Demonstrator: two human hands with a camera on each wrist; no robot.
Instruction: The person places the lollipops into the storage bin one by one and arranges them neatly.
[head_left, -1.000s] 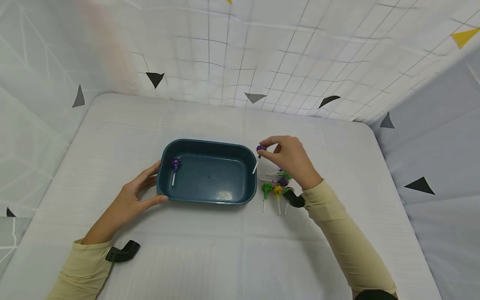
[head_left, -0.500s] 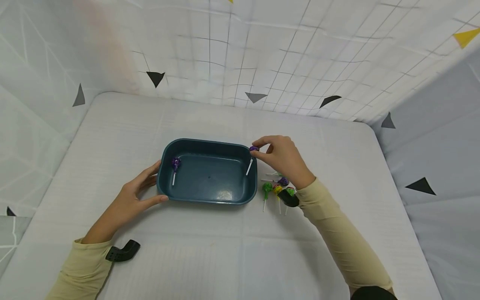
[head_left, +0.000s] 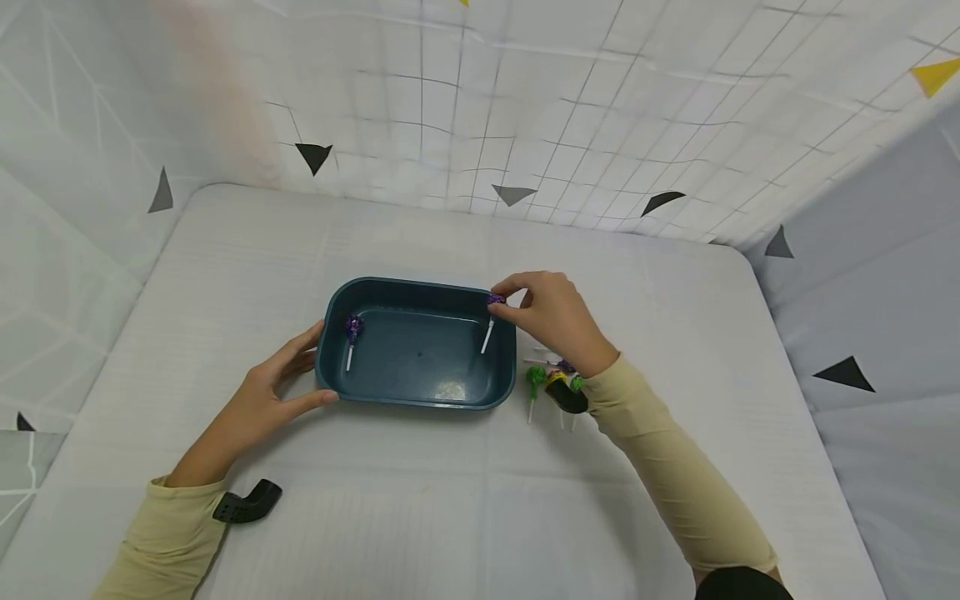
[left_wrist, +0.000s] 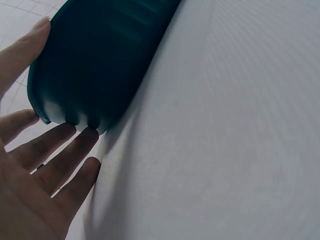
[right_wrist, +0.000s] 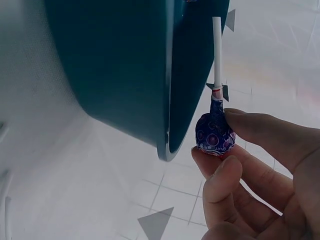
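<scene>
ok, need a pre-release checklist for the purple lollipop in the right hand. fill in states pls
1. Grip: right hand pinches the held lollipop by its wrapped head. ok
2. Stick over the inside of the bin. ok
3. Wrapped head clear of the rim: it shows right by the far right corner; exact clearance unclear. cannot tell
4. Left hand on the bin: fingers and thumb touch its left end. ok
5. Drop area: the other purple lollipop lies at the opposite end. ok
6. Count of lollipops outside the bin: right arm partly hides them. cannot tell
</scene>
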